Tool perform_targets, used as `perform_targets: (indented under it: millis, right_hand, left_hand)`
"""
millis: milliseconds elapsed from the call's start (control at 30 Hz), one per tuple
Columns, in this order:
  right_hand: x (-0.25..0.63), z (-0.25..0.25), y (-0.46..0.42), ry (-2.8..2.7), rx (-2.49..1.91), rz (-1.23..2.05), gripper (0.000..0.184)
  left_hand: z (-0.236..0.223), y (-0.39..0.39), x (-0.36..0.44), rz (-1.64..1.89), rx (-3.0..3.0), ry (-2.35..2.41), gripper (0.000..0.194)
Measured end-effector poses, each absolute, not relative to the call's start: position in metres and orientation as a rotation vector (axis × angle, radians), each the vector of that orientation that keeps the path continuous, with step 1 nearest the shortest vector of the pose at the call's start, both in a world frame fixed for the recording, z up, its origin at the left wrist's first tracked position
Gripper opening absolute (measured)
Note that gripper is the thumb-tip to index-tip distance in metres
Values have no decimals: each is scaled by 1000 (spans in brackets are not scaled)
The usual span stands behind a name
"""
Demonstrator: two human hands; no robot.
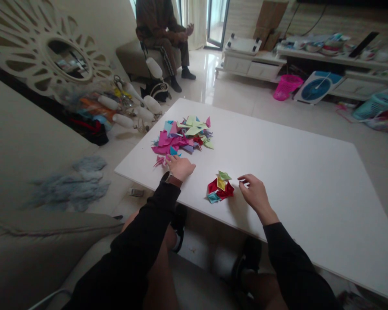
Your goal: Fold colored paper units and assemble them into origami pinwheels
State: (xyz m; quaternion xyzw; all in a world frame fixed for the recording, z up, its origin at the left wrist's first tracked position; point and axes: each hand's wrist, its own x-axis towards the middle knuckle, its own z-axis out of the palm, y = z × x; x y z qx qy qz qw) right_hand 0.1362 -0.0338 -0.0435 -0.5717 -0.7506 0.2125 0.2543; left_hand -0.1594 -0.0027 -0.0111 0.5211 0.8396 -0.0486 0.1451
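On the left of the white table (294,172) lies a heap of folded paper cranes (171,142), mostly pink, pale green, purple and blue. My left hand (181,167), with a brown-strapped watch on the wrist, reaches to the near edge of the heap. Its fingertips are at a small pink paper crane (159,161), and the thumb is spread away from them. Nearer the front edge sits a small cluster of folded paper pieces: red (226,191), yellow (221,184), green (224,175) and light blue (214,197). Just right of this cluster my right hand (254,191) hovers, fingers loosely bent and apart, holding nothing.
A person (163,34) sits on a grey seat beyond the table. White lamp shades (151,104) and bagged items stand on the floor at left. A pink basket (287,87) and a blue fan (317,87) are by the white cabinet (267,69).
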Motion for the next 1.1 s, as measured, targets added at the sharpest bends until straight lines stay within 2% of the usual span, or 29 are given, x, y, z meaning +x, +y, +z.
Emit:
perform_targets:
  millis: [200,333,467,667,867,1100]
  right_hand:
    - [136,-44,-34,-2060,-1578,564,19]
    - [135,-43,-34,-2058,-1576,557,19]
    - [134,-41,-34,-2044,-1561,547,18]
    - [129,-38,-33,-2015,-1512,548,19]
    - [120,-32,-34,-1906,-1435,622,20]
    - [117,-23,-33,-1653,-1458,690,27]
  left_hand:
    - [-10,-2,-172,-225,1465,2359,60]
    - [-3,-5,-170,-54,1589,2413,53]
    - [3,-2,-164,159,1811,2396,36]
    - [0,13,-148,572,1850,2019,34]
    - [-5,14,-120,889,1816,1606,23]
    - [2,2,-96,985,1767,1127,28]
